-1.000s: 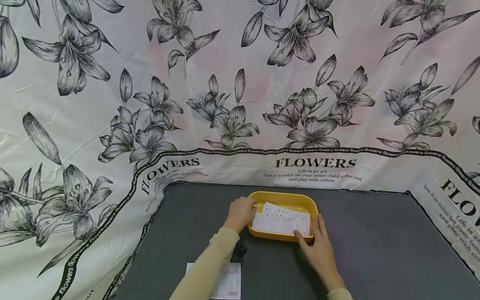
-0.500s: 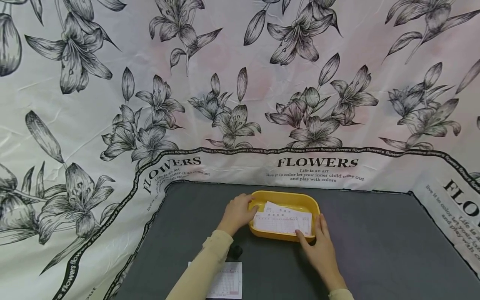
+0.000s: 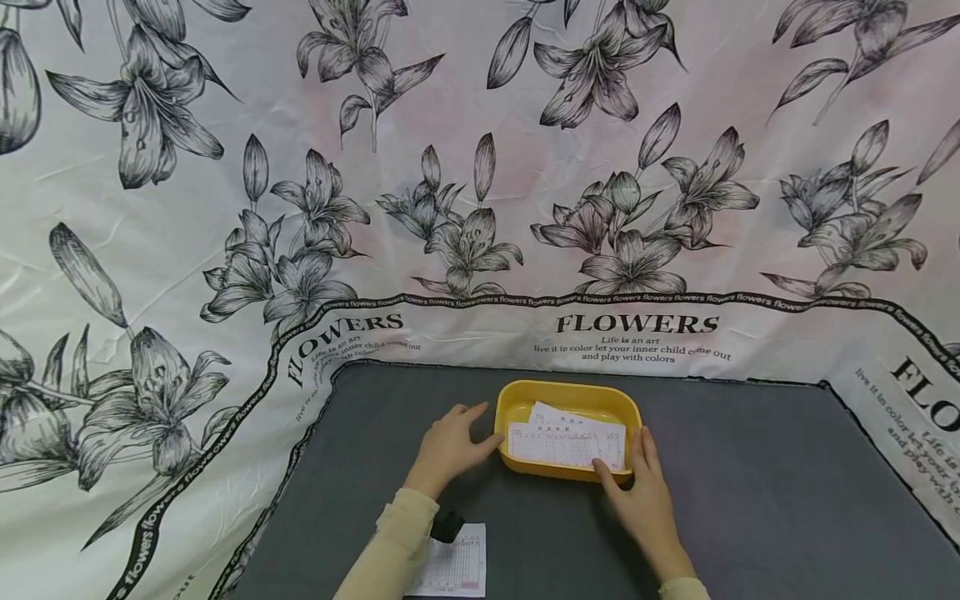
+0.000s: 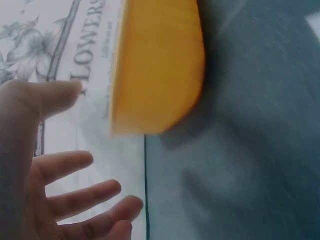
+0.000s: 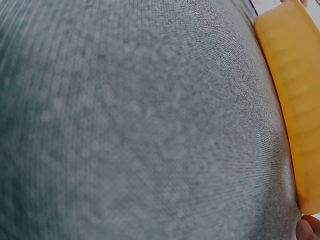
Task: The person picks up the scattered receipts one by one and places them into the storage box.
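A yellow plastic tray (image 3: 570, 475) stands near the back of the dark table. Overlapping white printed sheets (image 3: 566, 442) with a table grid lie inside it. My right hand (image 3: 641, 512) holds the tray's near right corner, thumb at the front rim and fingers along the right side. In the right wrist view only a fingertip (image 5: 306, 229) shows by the tray's end. My left hand (image 3: 450, 450) is spread just left of the tray, its thumb close to the left rim; whether they touch is unclear. The left wrist view shows the left fingers (image 4: 87, 192) apart and holding nothing.
Another printed sheet (image 3: 457, 562) lies on the table (image 3: 765, 492) nearer me, partly behind the left sleeve (image 3: 390, 546). A small black device (image 3: 447, 527) sits at the left wrist. A flower-printed cloth (image 3: 465, 333) rises behind and beside the table.
My left hand has let go of the tray's left rim and drawn back to the left, its fingers spreading. The right hand stays at the tray's right corner.
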Demonstrator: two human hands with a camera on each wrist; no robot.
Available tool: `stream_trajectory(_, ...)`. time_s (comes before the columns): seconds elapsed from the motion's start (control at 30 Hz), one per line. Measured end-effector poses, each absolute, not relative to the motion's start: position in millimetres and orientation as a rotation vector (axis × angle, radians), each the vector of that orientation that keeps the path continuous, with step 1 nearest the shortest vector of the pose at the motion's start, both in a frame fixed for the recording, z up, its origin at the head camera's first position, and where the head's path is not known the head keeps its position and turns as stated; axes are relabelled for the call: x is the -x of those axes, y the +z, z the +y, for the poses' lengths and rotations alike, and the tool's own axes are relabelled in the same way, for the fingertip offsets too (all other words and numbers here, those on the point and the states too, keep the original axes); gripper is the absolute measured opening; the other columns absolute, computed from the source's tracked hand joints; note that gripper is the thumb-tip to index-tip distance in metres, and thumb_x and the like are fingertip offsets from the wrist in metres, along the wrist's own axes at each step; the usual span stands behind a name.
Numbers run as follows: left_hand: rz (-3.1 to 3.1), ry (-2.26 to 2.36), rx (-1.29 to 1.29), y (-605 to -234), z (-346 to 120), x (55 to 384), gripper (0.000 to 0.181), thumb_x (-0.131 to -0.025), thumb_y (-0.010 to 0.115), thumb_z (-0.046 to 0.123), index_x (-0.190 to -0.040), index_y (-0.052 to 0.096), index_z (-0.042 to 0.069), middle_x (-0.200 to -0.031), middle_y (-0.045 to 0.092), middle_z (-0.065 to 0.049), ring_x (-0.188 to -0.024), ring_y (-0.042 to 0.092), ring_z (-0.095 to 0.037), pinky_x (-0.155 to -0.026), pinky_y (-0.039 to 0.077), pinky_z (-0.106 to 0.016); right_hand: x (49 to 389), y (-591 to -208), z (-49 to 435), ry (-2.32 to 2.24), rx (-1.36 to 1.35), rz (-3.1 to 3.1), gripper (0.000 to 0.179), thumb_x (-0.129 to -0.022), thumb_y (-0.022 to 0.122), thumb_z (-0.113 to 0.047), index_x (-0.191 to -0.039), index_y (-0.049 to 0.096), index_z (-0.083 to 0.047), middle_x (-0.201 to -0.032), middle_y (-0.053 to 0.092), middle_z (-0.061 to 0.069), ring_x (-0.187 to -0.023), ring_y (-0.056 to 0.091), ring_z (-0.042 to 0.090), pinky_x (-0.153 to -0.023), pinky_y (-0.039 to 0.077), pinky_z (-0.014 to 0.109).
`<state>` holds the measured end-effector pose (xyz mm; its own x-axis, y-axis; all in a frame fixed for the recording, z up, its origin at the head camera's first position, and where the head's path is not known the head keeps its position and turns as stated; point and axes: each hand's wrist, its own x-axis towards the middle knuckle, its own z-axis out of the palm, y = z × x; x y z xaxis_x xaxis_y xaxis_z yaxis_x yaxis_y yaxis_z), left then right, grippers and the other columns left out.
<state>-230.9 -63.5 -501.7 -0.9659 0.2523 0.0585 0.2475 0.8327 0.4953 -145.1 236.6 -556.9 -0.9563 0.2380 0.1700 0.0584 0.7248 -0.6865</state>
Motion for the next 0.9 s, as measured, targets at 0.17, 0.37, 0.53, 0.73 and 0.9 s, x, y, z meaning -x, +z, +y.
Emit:
stream_trajectory(0.17, 3.030, 0.755, -0.373, -509.4, -85.2, 220.2, 0.075, -0.094, 0.072, 0.063, -0.153, 0.060, 0.018, -0.143, 0.061, -0.019, -0.123, 0.064, -0.043, -0.101, 0.055, -0.062, 144.3, -558.9, 236.2, 1.065, 0.236, -2.673, 0.100, -0.100, 0.073, -0.045, -0.165, 0.018, 0.007, -0.174, 0.014, 0.027, -0.157, 0.023, 0.051, -0.122, 0.029, 0.068)
stream_trajectory(0.37, 3.061, 0.735, -0.358, -520.0, -108.0, 206.8, 0.074, -0.092, 0.074, 0.063, -0.148, 0.064, 0.016, -0.139, 0.064, -0.019, -0.119, 0.066, -0.042, -0.097, 0.056, -0.062, 144.8, -560.0, 236.4, 1.061, 0.227, -2.657, 0.101, -0.099, 0.075, -0.046, -0.164, 0.020, 0.009, -0.174, 0.015, 0.027, -0.156, 0.025, 0.051, -0.120, 0.031, 0.068)
stream_trajectory(0.53, 3.069, 0.746, -0.334, -526.3, -125.6, 194.9, 0.072, -0.091, 0.077, 0.060, -0.145, 0.067, 0.014, -0.139, 0.065, -0.018, -0.119, 0.067, -0.042, -0.096, 0.056, -0.063, 145.6, -558.2, 236.5, 1.061, 0.234, -2.666, 0.101, -0.099, 0.074, -0.046, -0.165, 0.019, 0.007, -0.174, 0.015, 0.027, -0.157, 0.025, 0.050, -0.121, 0.031, 0.067)
stream_trajectory(0.73, 3.066, 0.729, -0.270, -531.2, -143.8, 179.3, 0.073, -0.088, 0.080, 0.059, -0.144, 0.068, 0.013, -0.138, 0.066, -0.016, -0.118, 0.068, -0.041, -0.094, 0.057, -0.062, 144.3, -556.4, 236.5, 1.064, 0.233, -2.675, 0.101, -0.099, 0.074, -0.046, -0.165, 0.018, 0.008, -0.175, 0.014, 0.027, -0.157, 0.024, 0.050, -0.121, 0.031, 0.068)
stream_trajectory(0.9, 3.066, 0.665, -0.191, -537.6, -160.0, 166.3, 0.077, -0.084, 0.085, 0.057, -0.143, 0.068, 0.010, -0.134, 0.066, -0.017, -0.111, 0.070, -0.040, -0.090, 0.059, -0.059, 144.1, -557.4, 235.9, 1.060, 0.239, -2.674, 0.100, -0.100, 0.072, -0.047, -0.165, 0.018, 0.007, -0.175, 0.014, 0.026, -0.157, 0.024, 0.050, -0.122, 0.030, 0.067)
